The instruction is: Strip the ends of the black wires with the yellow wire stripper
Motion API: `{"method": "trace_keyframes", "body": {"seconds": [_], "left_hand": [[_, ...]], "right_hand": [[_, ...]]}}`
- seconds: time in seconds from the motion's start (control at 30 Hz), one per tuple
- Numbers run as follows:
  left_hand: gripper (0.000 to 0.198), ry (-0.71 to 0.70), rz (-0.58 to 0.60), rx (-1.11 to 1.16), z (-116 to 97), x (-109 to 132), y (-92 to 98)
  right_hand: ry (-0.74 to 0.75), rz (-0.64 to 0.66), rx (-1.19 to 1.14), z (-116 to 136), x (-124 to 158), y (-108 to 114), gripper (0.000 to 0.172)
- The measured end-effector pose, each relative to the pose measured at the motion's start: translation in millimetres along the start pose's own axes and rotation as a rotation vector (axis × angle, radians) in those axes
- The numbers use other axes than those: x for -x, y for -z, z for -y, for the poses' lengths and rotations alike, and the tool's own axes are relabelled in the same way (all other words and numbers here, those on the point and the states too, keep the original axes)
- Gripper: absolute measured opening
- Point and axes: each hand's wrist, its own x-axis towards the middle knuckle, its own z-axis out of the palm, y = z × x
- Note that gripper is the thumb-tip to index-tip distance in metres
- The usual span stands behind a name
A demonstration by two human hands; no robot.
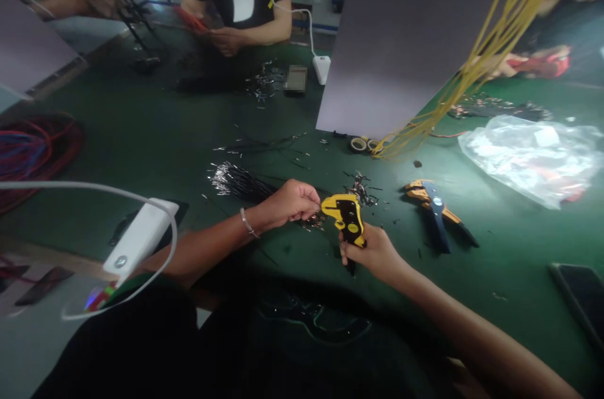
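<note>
Now left hand point(289, 202) pinches black wire point(311, 221) close by jaws of yellow wire stripper point(346, 213), itself clenched in right hand point(372, 252), over green table point(141, 134); orange-and-blue stripper point(436, 213) lies nearby, untouched.

Bare left hand point(289, 204) and bare right hand point(372, 254), both forearms uncovered. Around the left wrist, a thin silver bangle point(248, 223). Across the chest, a black top point(141, 348), with a green edging point(126, 289) near the left shoulder and faint curved lines on the front, too dim to read.
</note>
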Motion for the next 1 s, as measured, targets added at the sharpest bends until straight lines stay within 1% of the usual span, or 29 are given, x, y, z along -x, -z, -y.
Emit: {"method": "trace_keyframes", "body": {"seconds": [0.07, 0.17, 0.27, 0.33, 0.4, 0.43, 0.5, 0.57, 0.67, 0.77, 0.87, 0.93, 0.97, 1.0], "left_hand": [[0.002, -0.009, -0.002, -0.004, 1.2, 0.0, 0.1], [0.003, -0.019, 0.03, -0.017, 2.0, 0.9, -0.4], [0.002, -0.021, -0.016, -0.025, 0.7, 3.0, -0.3], [0.001, -0.031, -0.043, -0.034, -0.3, 4.6, 0.4], [0.002, -0.048, -0.042, -0.037, -0.6, 5.9, 1.3], [0.002, -0.06, -0.047, -0.044, -0.6, 6.3, 1.6], [0.003, -0.096, -0.07, -0.072, -0.5, 7.3, 1.2], [0.005, -0.136, -0.095, -0.119, -1.4, 9.1, -0.4], [0.005, -0.2, -0.111, -0.225, -4.5, 14.3, -4.6], [0.007, -0.326, -0.174, -0.36, -6.8, 20.5, -8.8], [0.009, -0.506, -0.234, -0.511, -5.8, 24.3, -11.0], [0.009, -0.613, -0.259, -0.596, -3.9, 25.2, -11.4], [0.01, -0.653, -0.268, -0.626, -3.0, 25.4, -11.4], [0.01, -0.683, -0.274, -0.647, -2.2, 25.4, -11.5]], "right_hand": [[-0.009, 0.017, -0.05, -0.1, 0.7, 0.9, 0.011], [-0.022, 0.036, -0.108, 1.5, 1.5, 1.9, 0.012], [-0.017, 0.087, -0.195, 3.2, 0.5, 4.5, 0.017], [-0.016, 0.056, -0.272, 3.1, -0.6, 9.4, 0.024], [-0.028, -0.031, -0.342, 2.0, -0.4, 17.0, 0.028], [-0.048, -0.053, -0.366, 1.1, 0.5, 21.4, 0.03], [-0.117, -0.022, -0.404, -1.3, 4.7, 28.9, 0.034], [-0.198, 0.058, -0.431, -4.6, 10.9, 32.7, 0.037], [-0.308, 0.14, -0.436, -10.3, 19.6, 30.2, 0.038], [-0.391, 0.132, -0.349, -14.3, 23.5, 24.1, 0.04], [-0.458, 0.115, -0.152, -14.6, 23.0, 23.7, 0.047], [-0.496, 0.145, 0.039, -13.2, 21.9, 27.7, 0.053], [-0.487, 0.155, 0.169, -12.1, 21.5, 30.6, 0.054], [-0.448, 0.15, 0.327, -10.9, 21.2, 33.6, 0.055]]}}
